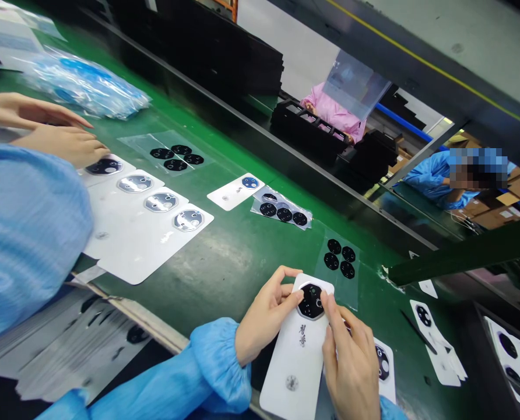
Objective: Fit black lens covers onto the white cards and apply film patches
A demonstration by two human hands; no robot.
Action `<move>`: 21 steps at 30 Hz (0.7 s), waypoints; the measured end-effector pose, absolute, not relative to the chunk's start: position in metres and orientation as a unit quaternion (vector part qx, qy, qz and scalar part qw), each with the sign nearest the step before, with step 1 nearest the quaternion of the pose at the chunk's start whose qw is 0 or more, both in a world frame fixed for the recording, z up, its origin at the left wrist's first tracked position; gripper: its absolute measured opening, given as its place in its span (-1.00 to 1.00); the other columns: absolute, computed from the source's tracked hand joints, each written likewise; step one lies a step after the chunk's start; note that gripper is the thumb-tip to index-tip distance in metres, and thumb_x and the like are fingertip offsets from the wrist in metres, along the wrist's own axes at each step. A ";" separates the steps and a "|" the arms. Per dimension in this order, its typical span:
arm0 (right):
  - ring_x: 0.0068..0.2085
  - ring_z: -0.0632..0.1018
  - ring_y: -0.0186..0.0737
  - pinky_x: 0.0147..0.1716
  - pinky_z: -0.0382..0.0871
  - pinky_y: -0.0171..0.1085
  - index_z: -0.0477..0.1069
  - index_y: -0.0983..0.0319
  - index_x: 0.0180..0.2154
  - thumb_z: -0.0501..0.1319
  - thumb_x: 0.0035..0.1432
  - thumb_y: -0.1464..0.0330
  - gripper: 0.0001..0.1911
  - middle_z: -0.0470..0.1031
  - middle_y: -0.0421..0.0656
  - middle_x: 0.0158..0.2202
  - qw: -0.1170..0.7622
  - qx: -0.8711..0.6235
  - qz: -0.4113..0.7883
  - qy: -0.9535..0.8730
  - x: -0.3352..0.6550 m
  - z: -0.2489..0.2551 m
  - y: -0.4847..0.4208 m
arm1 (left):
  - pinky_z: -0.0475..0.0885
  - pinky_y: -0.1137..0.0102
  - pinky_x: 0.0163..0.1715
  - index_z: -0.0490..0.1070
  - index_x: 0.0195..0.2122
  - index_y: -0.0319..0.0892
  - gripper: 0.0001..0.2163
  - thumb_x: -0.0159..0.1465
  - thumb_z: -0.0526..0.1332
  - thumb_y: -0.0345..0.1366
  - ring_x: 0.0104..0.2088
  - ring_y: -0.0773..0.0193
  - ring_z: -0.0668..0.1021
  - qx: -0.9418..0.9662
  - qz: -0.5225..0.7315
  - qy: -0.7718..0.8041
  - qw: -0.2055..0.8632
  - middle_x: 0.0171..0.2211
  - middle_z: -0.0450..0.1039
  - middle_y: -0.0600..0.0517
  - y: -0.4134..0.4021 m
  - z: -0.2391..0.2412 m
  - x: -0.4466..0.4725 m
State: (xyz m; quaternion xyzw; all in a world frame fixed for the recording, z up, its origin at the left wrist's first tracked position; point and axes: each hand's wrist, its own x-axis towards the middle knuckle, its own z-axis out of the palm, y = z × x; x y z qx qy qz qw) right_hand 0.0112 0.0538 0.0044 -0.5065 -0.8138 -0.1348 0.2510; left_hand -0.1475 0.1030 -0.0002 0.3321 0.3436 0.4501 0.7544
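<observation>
I hold a white phone back cover (295, 356) over the green belt. My left hand (264, 318) grips its left edge, thumb pressed beside the black camera lens piece (311, 301) near the top. My right hand (350, 361) holds the right edge, index fingertip pressing on that black piece. Both hands are closed on the cover. A second white cover (385, 364) lies partly hidden under my right hand. A clear film sheet with several black lens pieces (339, 259) lies just beyond.
A co-worker's hands (63, 140) at left rest by a row of white covers (146, 227). More lens sheets (176, 157), (281, 211), a single cover (236, 191) and a blue bag (85, 84) lie on the green belt (225, 262). Black trays (312, 131) stand behind.
</observation>
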 end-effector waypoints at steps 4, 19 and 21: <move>0.05 0.39 -0.14 -0.09 0.25 -0.19 0.06 0.20 0.23 -0.02 0.18 0.58 -0.42 0.42 -0.06 0.03 0.243 -0.501 -0.083 -0.827 0.019 0.008 0.055 | 0.39 0.43 -0.53 0.15 -0.11 -0.13 -0.64 0.16 0.24 -0.15 -0.46 0.23 0.54 0.331 0.450 0.339 0.757 -0.37 0.49 0.01 0.104 0.000 -0.149; -0.49 0.48 -0.29 -0.43 0.42 -0.31 0.47 0.26 -0.27 0.23 0.05 0.13 -0.67 0.48 -0.17 -0.49 0.404 -0.607 0.462 -0.505 0.015 0.035 0.074 | 0.34 0.45 -0.42 0.05 0.07 -0.05 -0.47 0.14 0.29 -0.20 -0.40 0.36 0.45 0.332 0.386 0.293 0.809 -0.20 0.41 0.02 0.102 -0.002 -0.146; -0.50 0.48 -0.30 -0.44 0.42 -0.32 0.48 0.26 -0.28 0.23 0.05 0.14 -0.68 0.47 -0.18 -0.51 0.404 -0.612 0.454 -0.506 0.014 0.035 0.072 | 0.34 0.45 -0.41 0.03 0.08 -0.03 -0.42 0.11 0.32 -0.26 -0.37 0.35 0.44 0.338 0.379 0.293 0.810 -0.18 0.40 0.02 0.101 -0.004 -0.145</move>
